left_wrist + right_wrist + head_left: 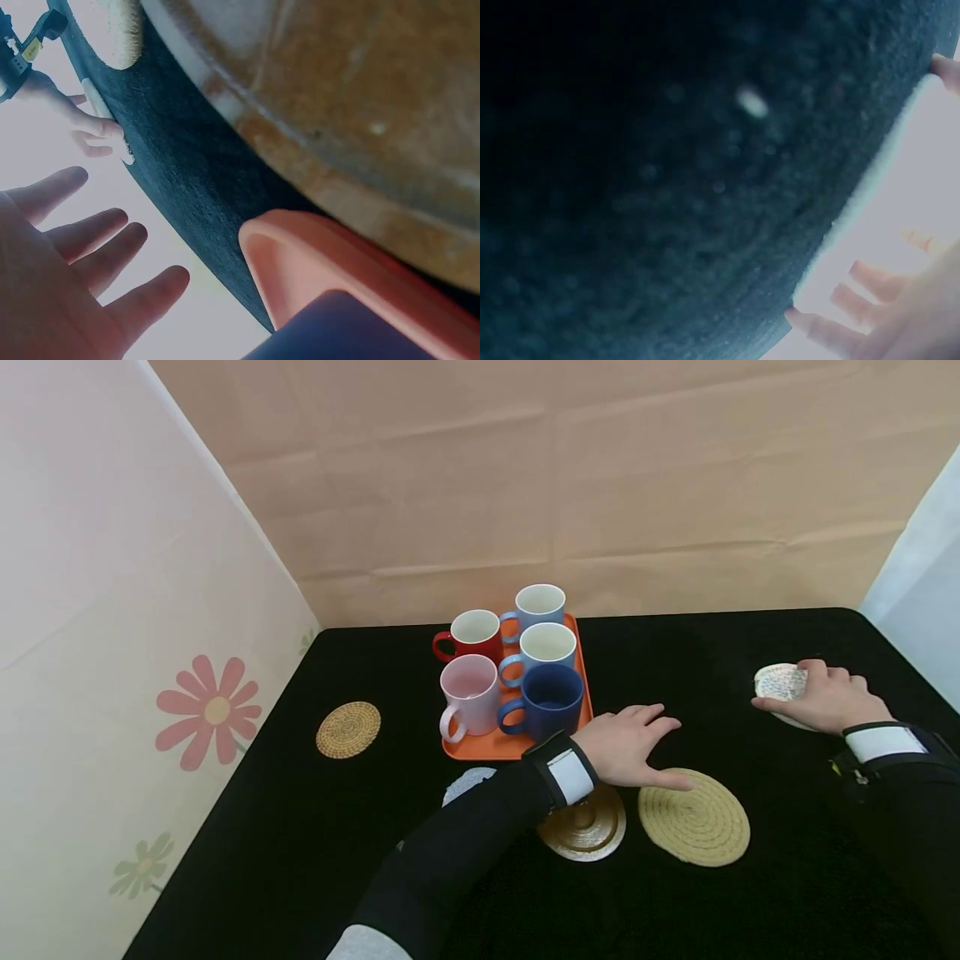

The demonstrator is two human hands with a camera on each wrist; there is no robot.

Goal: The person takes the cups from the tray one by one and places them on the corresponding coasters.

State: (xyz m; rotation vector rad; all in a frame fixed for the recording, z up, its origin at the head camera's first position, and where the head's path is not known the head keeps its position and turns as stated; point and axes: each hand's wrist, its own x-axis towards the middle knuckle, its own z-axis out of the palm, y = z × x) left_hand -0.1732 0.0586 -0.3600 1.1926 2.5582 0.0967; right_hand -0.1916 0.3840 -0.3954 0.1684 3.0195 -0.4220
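Observation:
My left hand [630, 747] lies open and flat on the black table [300, 827], just right of the orange tray [487, 745]. Its thumb side touches the far edge of a large tan woven coaster [693, 818]. The left wrist view shows that left hand [75, 262] with its fingers straight and spread. A glossy brown coaster [585, 831] lies under my left wrist. At the right, my right hand [821, 697] covers a white coaster [780, 683] and grips its edge. The tray holds a red mug [472, 635], two light blue mugs [542, 647], a pink mug [468, 693] and a dark blue mug [547, 702].
A small tan woven coaster [348, 729] lies alone at the left of the table. A pale grey coaster [467, 783] peeks out from behind my left forearm. Paper walls close off the back and left. The table's right edge runs close to my right wrist.

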